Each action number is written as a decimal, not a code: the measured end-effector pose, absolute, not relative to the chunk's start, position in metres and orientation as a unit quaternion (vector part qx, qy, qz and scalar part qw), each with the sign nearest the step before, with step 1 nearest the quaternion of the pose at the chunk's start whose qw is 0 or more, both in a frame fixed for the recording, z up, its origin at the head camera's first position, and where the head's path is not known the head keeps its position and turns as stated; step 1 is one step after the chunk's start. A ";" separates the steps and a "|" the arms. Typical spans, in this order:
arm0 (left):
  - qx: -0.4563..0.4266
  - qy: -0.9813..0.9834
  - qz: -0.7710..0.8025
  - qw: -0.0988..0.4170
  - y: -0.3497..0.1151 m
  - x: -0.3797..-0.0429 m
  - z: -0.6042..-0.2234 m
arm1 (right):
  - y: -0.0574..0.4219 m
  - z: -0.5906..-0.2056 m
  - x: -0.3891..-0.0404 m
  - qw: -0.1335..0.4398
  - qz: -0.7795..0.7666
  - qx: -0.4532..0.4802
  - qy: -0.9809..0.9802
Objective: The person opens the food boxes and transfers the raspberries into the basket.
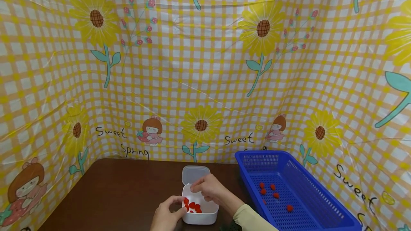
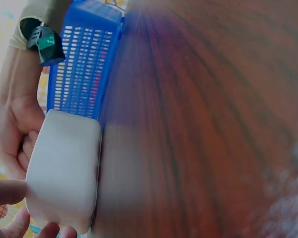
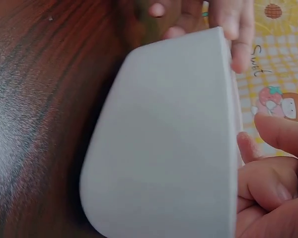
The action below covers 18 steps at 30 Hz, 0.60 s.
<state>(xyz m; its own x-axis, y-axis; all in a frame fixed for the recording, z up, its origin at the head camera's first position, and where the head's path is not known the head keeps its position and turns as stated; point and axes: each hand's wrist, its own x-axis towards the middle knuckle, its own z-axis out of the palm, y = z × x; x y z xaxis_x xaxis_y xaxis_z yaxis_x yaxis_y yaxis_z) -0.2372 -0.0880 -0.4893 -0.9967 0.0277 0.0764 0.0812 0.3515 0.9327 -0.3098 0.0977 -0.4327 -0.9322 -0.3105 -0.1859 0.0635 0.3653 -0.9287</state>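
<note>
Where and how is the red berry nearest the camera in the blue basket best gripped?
Probably pinch the red berry by opposite sides, coming down from above. It is small and rounded and lies apart from the other berries, leaving room around it; the blue basket's walls would likely hinder a low approach.

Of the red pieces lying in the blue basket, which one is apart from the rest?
In the head view, the lowest, rightmost red piece in the blue basket. It lies alone; the others are grouped higher and to the left.

Black "Sweet Spring" lettering (image 1: 111,132) on the yellow-checked cloth (image 1: 205,77)
</note>
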 end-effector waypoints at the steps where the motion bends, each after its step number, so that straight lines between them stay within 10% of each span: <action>1: -0.034 -0.820 -0.571 0.024 -0.088 -0.237 -0.489 | 0.096 -0.435 -0.310 0.164 -0.555 -0.077 0.812; 18: -0.050 -0.821 -0.567 0.046 -0.090 -0.235 -0.489 | 0.075 -0.461 -0.300 0.086 -0.476 -0.082 0.871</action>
<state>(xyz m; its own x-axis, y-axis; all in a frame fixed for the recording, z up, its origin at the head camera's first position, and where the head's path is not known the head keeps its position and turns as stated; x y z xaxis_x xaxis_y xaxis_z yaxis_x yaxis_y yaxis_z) -0.2353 -0.0900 -0.4895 -0.9908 0.0305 0.1322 0.1344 0.3524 0.9261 -0.3003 0.0746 -0.4614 -0.9718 -0.2249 -0.0716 -0.0611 0.5327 -0.8441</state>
